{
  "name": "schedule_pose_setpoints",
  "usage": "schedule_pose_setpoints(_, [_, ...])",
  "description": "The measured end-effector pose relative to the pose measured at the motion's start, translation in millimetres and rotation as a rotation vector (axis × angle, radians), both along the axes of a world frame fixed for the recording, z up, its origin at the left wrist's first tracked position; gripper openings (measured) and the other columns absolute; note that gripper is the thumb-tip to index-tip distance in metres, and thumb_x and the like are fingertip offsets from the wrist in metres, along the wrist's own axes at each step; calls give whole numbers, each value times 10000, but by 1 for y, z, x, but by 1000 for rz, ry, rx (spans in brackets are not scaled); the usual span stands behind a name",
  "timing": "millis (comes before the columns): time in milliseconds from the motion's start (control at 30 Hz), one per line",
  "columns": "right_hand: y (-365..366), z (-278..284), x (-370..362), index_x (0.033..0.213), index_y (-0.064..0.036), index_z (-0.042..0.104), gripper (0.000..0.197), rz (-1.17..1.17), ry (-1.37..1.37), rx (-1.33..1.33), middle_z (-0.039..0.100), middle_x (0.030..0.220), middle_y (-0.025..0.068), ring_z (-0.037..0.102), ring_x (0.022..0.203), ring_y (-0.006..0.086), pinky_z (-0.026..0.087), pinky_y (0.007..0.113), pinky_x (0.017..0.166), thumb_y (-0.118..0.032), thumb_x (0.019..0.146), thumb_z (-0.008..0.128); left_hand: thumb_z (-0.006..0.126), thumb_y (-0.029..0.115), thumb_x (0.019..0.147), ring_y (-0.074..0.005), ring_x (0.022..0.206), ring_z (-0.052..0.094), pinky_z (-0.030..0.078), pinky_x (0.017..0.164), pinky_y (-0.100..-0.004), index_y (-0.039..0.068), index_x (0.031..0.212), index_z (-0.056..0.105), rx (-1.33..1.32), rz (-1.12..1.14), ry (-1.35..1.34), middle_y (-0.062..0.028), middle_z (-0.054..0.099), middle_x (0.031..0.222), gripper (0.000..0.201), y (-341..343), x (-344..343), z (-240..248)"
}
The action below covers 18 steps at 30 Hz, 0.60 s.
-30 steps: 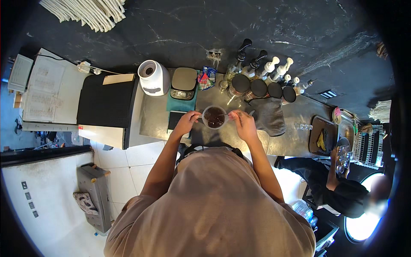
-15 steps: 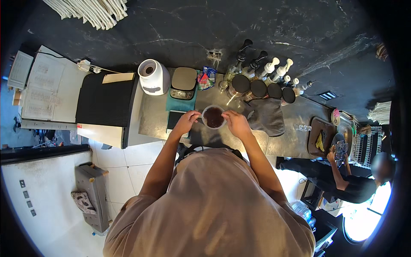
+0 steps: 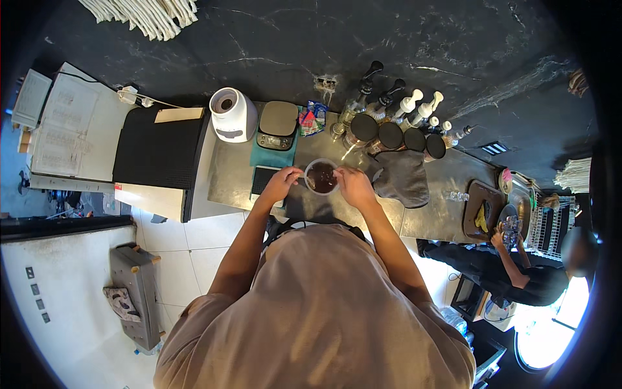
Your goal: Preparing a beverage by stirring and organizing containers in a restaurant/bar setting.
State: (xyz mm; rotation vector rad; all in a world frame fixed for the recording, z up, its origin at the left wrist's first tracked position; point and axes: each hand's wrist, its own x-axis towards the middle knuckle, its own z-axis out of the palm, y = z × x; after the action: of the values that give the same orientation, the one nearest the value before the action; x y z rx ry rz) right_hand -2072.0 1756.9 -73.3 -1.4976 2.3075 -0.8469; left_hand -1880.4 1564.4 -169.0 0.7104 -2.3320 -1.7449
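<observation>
A round clear container point(image 3: 321, 177) with dark brown liquid in it is between my two hands over the metal counter. My left hand point(image 3: 283, 183) pinches its rim on the left side, thumb and fingers closed together. On the opposite side, my right hand point(image 3: 354, 185) grips the rim the same way. Small bright spots show on the liquid's surface. Just beyond my left hand lies a dark-screened tablet-like device point(image 3: 264, 179), partly on a teal cloth point(image 3: 271, 157). To the right of my right hand rests a crumpled grey cloth point(image 3: 403, 178).
A kitchen scale point(image 3: 277, 126), a white appliance base point(image 3: 233, 117) and colourful packets point(image 3: 313, 118) line the wall. Several pump bottles point(image 3: 408, 104) and black-lidded jars point(image 3: 390, 135) stand farther right. A brown tray point(image 3: 476, 204) lies near a co-worker point(image 3: 531, 275) handling clear items at the sink.
Both hands keep their hold on the container, which has hardly moved. Bright spots on the liquid have shifted. The whole view has moved slightly.
</observation>
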Motion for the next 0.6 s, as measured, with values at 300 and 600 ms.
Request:
schedule_pose_setpoints(300, [-1,-6,6,1001,-51,696,197,119,27,-170,714,1032,132,672,918,332,488,415,903,-144,973,525,522,155,1010,-189,812,677,513,785,-317,17,1158,635,2,0,10,-108,678,1003,232,2,-1,8])
schedule_pose_setpoints(600, [0,3,4,1013,-59,698,189,163,-70,-126,719,1016,130,677,910,319,498,400,884,-145,963,537,529,153,1005,-189,803,666,510,776,-325,12,1147,635,13,19,1,-109,679,999,227,2,-1,4])
